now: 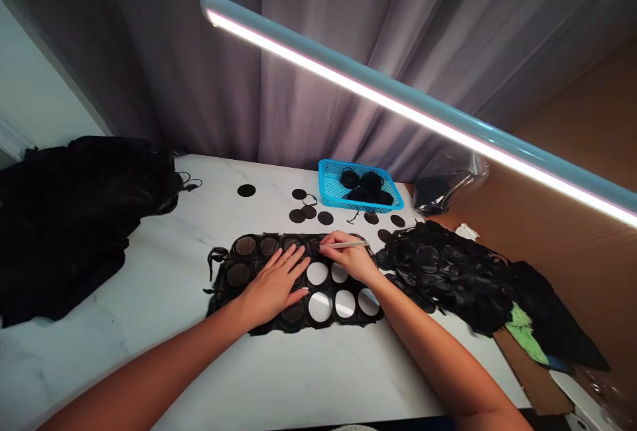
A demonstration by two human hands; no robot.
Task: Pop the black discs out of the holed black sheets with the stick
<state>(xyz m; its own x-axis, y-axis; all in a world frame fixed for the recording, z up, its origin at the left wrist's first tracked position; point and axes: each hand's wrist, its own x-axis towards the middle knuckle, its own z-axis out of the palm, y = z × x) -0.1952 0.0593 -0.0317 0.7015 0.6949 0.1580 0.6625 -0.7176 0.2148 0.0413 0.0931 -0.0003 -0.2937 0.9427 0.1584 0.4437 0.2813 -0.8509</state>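
A black sheet [229, 296] with rows of ring-edged circles lies on the white table. Several circles look dark, while others, such as the white circle [320, 307], show bright white on the right side. My left hand [275, 282] rests flat across the middle of the sheet, its fingers spread. Pinched in my right hand [355, 260] is a thin pale stick-like tool [348, 244]; its exact kind is unclear. That hand is over the upper row of circles, its fingertips beside a dark circle [313, 246]. My hands hide some of the circles.
Loose black discs [246, 190] lie behind the sheet. A blue basket [326, 200] holds black round pieces. To the right is a heap of black scraps [448, 272] beside a green cloth [525, 333]. Black fabric [74, 219] covers the left side. A lit tube lamp [398, 103] hangs above.
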